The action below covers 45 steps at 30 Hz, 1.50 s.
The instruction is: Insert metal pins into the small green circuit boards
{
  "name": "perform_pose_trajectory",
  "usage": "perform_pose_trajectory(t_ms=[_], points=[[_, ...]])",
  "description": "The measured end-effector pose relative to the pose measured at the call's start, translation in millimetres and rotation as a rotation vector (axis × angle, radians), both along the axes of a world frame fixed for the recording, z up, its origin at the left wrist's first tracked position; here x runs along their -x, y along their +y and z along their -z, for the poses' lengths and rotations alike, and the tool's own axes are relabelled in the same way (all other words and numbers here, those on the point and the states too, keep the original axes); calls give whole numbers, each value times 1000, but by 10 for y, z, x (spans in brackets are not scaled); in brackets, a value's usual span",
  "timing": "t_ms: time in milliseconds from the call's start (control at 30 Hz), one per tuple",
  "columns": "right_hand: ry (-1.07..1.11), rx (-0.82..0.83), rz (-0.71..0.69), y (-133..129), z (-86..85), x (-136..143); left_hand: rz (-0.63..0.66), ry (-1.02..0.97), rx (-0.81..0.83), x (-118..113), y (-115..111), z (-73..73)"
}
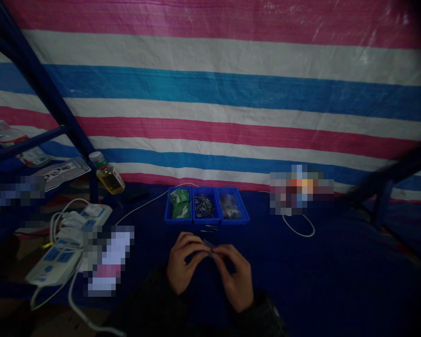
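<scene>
My left hand (pixel 184 262) and my right hand (pixel 235 276) meet over the dark blue surface, fingertips pinched together. Between them is a small, see-through plastic bag (pixel 208 243), held from both sides; whether anything is inside I cannot tell. Just beyond my fingers lie a few thin metal pins (pixel 209 229), possibly screws. Behind these, three blue bins stand side by side. Green packets (pixel 180 204) fill the left bin, many loose metal pins (pixel 204 206) the middle one, and crumpled clear bags (pixel 230 207) the right one.
A white power strip (pixel 52 269) with plugs and cables lies at the left. Near it, a bottle of yellowish liquid (pixel 111 179) leans by the blue frame (pixel 52 96). A white cable loop (pixel 298 232) lies at the right. Striped sheeting (pixel 210 89) hangs behind.
</scene>
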State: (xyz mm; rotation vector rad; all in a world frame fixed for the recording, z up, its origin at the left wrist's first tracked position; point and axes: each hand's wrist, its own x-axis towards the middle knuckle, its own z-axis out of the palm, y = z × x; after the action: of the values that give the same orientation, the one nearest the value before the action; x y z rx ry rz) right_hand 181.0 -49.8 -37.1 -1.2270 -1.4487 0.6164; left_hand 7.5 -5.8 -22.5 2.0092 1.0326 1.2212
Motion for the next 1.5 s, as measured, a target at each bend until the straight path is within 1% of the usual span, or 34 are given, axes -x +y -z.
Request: perform_pose_trajectory(t_ms=[67,133,200,267,333,433,567,667,733,800,867,933,1033,1100,1200,1267,1367,1500], points=[[-19,-18,2,4,-9,5,-19,4,-8,-7,-13,-27],[-19,-8,-13,0,-7,18,-5,-3,14,-20,-27,-40],[17,26,-30,-10,5,39,-1,-19,67,-37,-43,-35],[67,51,-20,-20,16,55,-42,-38,134,-51,-59,-18],[89,49,-21,-27,14,54,-83,-59,183,-58,-70,-2],[72,34,-40,-36,2,6,-77,-99,227,-52,-74,6],[139,62,122,-59,55,-124,-85,-156,256,-33,-62,-2],[177,100,154,-44,98,-210,-86,-170,257,-27,-55,0],[226,81,188,13,71,-240,-87,-168,257,-26,-51,5],[307,52,224,101,-2,-250,-95,-162,255,-22,-43,12],[363,72,189,193,-79,-254,-118,-157,244,-17,-32,22],[353,129,135,253,-113,-263,-146,-158,229,-12,-21,34],[245,183,137,267,-58,-282,-159,-160,221,-12,-9,54],[101,180,157,262,17,-281,-163,-155,215,-16,-5,66],[-162,87,163,303,115,-240,-178,-147,196,-19,1,69],[-314,23,161,370,150,-185,-175,-142,200,-19,5,58],[-474,-12,145,486,155,-77,-159,-136,221,-17,9,36],[-555,-3,80,581,112,73,-152,-137,229,-16,10,32]])
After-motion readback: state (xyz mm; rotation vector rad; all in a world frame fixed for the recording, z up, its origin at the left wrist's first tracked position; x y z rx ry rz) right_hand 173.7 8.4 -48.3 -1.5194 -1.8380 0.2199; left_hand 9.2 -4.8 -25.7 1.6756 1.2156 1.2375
